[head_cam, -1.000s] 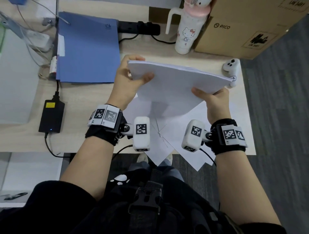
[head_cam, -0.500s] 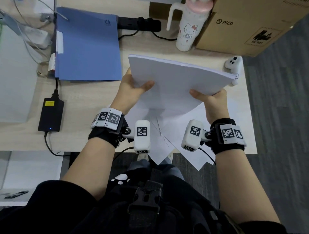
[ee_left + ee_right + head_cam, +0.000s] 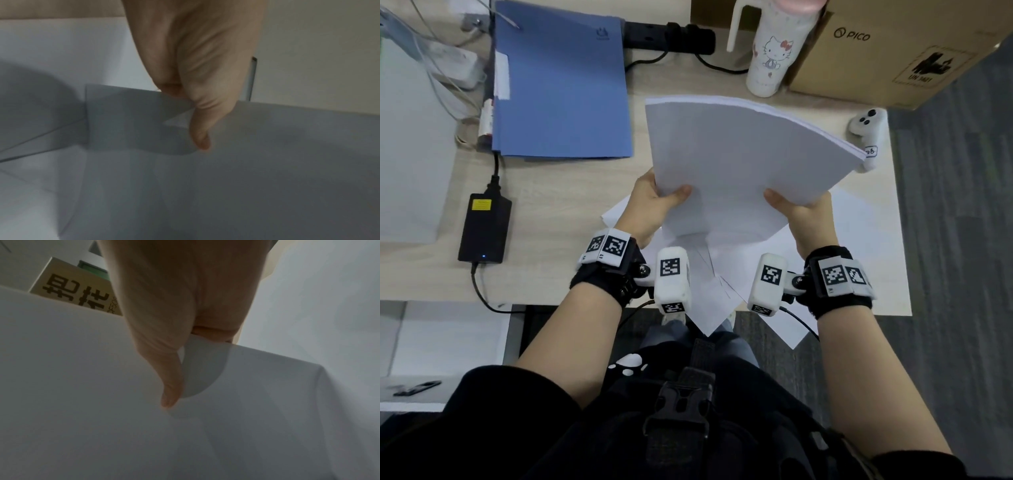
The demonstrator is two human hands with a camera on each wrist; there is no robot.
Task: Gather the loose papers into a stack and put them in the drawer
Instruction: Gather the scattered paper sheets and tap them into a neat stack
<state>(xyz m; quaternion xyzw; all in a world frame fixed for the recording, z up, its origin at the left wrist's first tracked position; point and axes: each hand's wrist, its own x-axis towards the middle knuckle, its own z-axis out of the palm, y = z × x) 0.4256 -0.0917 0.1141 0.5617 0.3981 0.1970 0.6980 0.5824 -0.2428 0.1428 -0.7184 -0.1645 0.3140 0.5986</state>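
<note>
A thick stack of white papers is held up on edge above the desk, tilted toward me. My left hand pinches its lower left edge, thumb on the near face; the left wrist view shows that thumb against the stack of papers. My right hand grips the lower right edge the same way, thumb on the sheet. Several loose white sheets lie fanned on the desk under the stack, some hanging over the front edge. No drawer is visible.
A blue folder lies at the back left, a black power adapter nearer left. A white tumbler and a cardboard box stand at the back right, with a white controller by the desk's right edge.
Both hands have slid from the stack's upper sides down to its lower edge, and the stack now stands more upright and nearer to me.
</note>
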